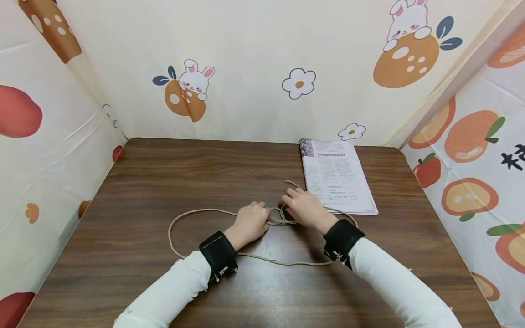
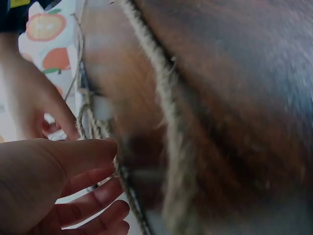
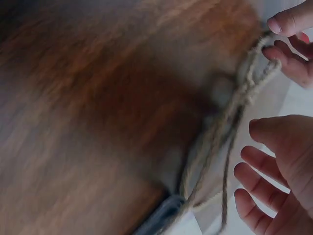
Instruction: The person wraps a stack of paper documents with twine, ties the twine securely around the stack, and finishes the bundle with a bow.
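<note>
A thin tan twisted rope [image 1: 283, 263] lies in a wide loop on the brown table, its two sides crossing in a small loose knot [image 1: 280, 222] between the hands. At the knot's left side, my left hand [image 1: 251, 222] pinches the rope between thumb and fingers; the right wrist view also catches its fingertips [image 3: 288, 22] on the strand. My right hand [image 1: 305, 208] is just right of the knot. In the right wrist view its fingers [image 3: 261, 183] are loosely bent and apart, with the rope [image 3: 225, 127] passing beside them. One rope end [image 1: 292, 182] sticks out beyond the right hand.
A folded printed paper [image 1: 338, 177] lies at the back right of the table [image 1: 197, 173], close behind the right hand. Patterned cloth walls [image 1: 254, 68] stand around the table's back and sides. Both wrists wear black bands [image 1: 219, 256].
</note>
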`<state>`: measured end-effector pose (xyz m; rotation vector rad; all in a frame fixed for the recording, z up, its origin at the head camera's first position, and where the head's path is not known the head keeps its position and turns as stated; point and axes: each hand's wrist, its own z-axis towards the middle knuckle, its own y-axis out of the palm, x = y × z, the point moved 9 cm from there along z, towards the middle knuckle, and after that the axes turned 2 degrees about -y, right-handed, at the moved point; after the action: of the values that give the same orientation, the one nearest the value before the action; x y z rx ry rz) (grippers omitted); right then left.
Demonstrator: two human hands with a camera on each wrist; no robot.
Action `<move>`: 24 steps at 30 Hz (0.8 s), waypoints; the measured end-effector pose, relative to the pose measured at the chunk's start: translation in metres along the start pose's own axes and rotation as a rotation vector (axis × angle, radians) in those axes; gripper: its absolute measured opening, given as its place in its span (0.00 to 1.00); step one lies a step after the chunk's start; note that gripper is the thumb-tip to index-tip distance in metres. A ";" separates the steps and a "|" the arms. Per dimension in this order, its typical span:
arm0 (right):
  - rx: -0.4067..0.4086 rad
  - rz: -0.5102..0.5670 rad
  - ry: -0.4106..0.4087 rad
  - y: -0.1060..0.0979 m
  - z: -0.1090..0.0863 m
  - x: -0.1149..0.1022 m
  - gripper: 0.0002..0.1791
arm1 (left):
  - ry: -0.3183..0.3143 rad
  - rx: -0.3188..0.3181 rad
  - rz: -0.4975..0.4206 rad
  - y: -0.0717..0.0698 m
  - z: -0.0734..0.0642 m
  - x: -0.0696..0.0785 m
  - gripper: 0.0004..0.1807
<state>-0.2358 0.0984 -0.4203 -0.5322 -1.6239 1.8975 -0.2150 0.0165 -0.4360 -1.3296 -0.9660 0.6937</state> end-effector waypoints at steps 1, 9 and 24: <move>-0.018 -0.008 0.014 0.004 0.001 0.000 0.12 | 0.005 0.000 0.005 0.002 0.001 0.002 0.08; -0.017 -0.043 0.077 0.016 -0.006 0.006 0.05 | -0.010 0.016 0.027 0.007 0.001 -0.001 0.05; 0.183 0.087 0.225 -0.030 -0.061 0.057 0.04 | -0.115 0.169 -0.073 -0.024 -0.031 -0.058 0.11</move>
<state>-0.2348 0.1848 -0.3978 -0.7198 -1.2884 1.9469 -0.2175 -0.0521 -0.4221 -1.1117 -1.0197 0.7852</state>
